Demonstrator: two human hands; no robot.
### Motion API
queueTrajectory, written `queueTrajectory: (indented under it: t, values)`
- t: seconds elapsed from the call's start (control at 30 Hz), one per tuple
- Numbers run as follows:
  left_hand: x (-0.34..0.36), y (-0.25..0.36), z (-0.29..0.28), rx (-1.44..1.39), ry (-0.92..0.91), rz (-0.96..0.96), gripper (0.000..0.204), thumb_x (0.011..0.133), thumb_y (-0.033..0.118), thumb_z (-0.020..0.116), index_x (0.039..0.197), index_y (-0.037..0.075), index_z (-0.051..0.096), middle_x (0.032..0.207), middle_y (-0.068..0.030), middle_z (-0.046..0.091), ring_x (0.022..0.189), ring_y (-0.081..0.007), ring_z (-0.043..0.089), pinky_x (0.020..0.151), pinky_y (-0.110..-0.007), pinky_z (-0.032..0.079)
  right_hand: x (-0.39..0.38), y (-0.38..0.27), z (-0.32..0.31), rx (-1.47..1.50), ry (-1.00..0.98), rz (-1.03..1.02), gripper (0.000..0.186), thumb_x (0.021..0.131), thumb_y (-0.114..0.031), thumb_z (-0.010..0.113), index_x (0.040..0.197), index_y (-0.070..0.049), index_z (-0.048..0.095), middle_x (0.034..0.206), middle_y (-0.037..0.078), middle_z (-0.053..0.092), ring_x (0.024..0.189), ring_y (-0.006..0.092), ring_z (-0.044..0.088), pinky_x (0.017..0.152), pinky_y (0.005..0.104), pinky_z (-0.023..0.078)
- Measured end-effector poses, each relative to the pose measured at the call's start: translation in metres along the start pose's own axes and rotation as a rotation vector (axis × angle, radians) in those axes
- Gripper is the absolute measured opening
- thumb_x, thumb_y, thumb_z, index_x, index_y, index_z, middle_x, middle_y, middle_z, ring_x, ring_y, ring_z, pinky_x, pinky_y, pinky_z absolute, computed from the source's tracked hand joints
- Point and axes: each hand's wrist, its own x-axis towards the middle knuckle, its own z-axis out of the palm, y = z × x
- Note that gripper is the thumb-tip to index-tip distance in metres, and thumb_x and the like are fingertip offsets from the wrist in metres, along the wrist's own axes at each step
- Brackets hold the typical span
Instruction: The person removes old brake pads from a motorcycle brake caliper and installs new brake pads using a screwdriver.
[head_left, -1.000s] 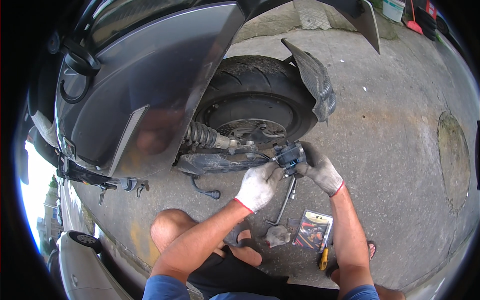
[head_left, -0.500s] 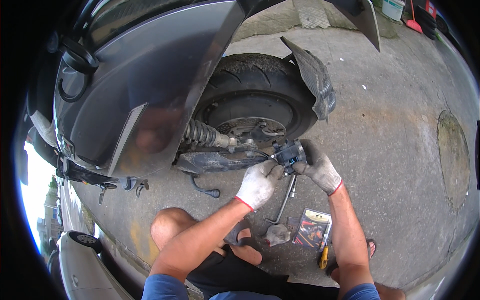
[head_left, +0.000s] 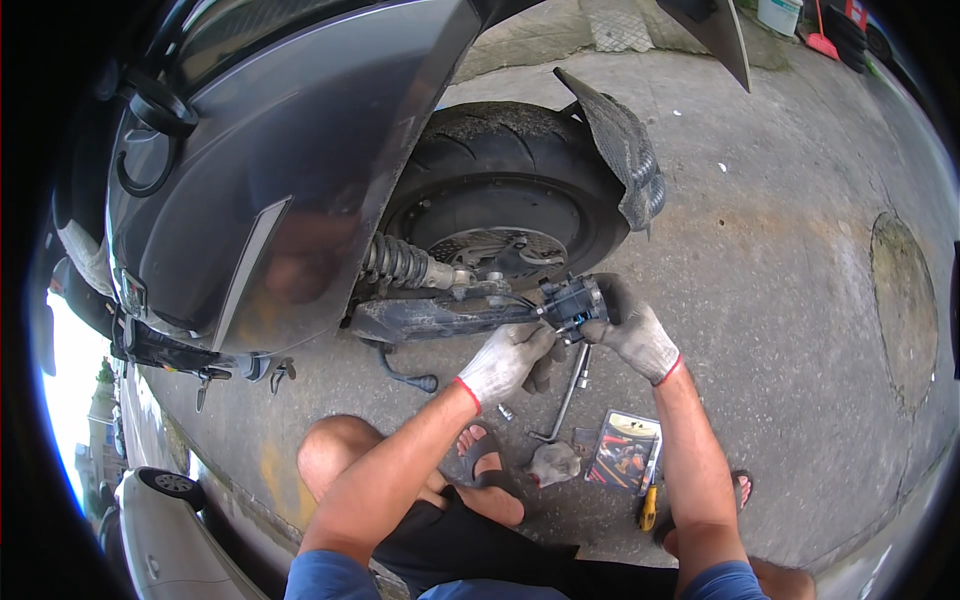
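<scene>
A black brake caliper (head_left: 570, 303) with a small blue patch hangs just off the scooter's swingarm (head_left: 425, 320). My right hand (head_left: 640, 335), in a white work glove with grey fingers and a red cuff, grips the caliper from its right side. Close by its lower left corner, my left hand (head_left: 505, 362) wears a matching glove, its thumb and fingers pinched together. Whatever those fingertips hold is too small or hidden to make out. Behind the caliper are the brake disc (head_left: 500, 248) and the dirty rear wheel's tyre (head_left: 500, 125).
On the concrete below my hands lie a long-handled wrench (head_left: 570, 395), a small metal socket (head_left: 505, 411), a crumpled glove (head_left: 553, 464), a printed card pack (head_left: 624, 450) and a yellow-handled screwdriver (head_left: 648, 508). A coil spring shock (head_left: 405, 262) and dark body panel (head_left: 290, 180) bound the left.
My left hand has shifted slightly down and left, its fingers now pointing lower beside the caliper. The small socket on the ground has come into view. My right hand keeps its grip.
</scene>
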Motion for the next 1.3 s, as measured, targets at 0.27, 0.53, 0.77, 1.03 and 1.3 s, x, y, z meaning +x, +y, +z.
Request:
queueTrajectory:
  t: [0.27,0.53,0.77,1.03,1.3]
  values:
    - [0.009,-0.011,0.005,-0.159,0.034,0.049,0.032,0.104,0.026,0.053,0.087,0.001,0.062,0.062,-0.0015,0.055,0.054,-0.0123,0.055,0.05,-0.029,0.041,0.002,-0.002,0.0,-0.007,-0.02,-0.002,0.065,0.078,-0.01,0.079,0.136,0.0,0.051,0.114,0.014,0.068,0.102,0.019,0.066,0.089,0.0346,0.056]
    - [0.008,-0.014,0.015,0.928,0.622,0.846,0.019,0.097,0.018,0.059,0.09,0.001,0.065,0.062,-0.0112,0.058,0.059,-0.0249,0.064,0.059,-0.037,0.05,-0.003,-0.018,0.003,0.086,0.0,0.143,0.058,0.079,-0.01,0.078,0.131,-0.001,0.053,0.106,0.01,0.068,0.091,0.0164,0.066,0.079,0.0329,0.057]
    - [0.007,-0.001,-0.005,-0.114,-0.064,-0.031,0.034,0.105,0.032,0.051,0.094,0.003,0.065,0.064,-0.0011,0.059,0.057,-0.0108,0.058,0.051,-0.026,0.042,0.001,0.01,-0.001,0.055,0.004,-0.035,0.067,0.079,-0.012,0.08,0.138,0.0,0.05,0.115,0.013,0.066,0.103,0.0184,0.064,0.086,0.0345,0.056]
    - [0.009,0.002,0.007,-0.046,0.06,0.036,0.03,0.102,0.027,0.056,0.088,0.001,0.062,0.064,-0.0014,0.055,0.057,-0.0112,0.054,0.053,-0.029,0.042,-0.002,-0.002,-0.001,0.084,-0.005,0.069,0.064,0.081,-0.012,0.08,0.136,0.001,0.05,0.114,0.013,0.066,0.097,0.0183,0.067,0.078,0.0327,0.059]
    - [0.011,-0.006,0.017,0.817,0.5,0.664,0.01,0.093,0.013,0.062,0.091,0.003,0.063,0.073,-0.0202,0.063,0.072,-0.0417,0.065,0.061,-0.047,0.05,-0.005,0.0,0.004,0.303,-0.001,0.139,0.064,0.086,-0.017,0.075,0.141,0.002,0.046,0.122,0.016,0.063,0.102,0.0209,0.066,0.08,0.0345,0.059]
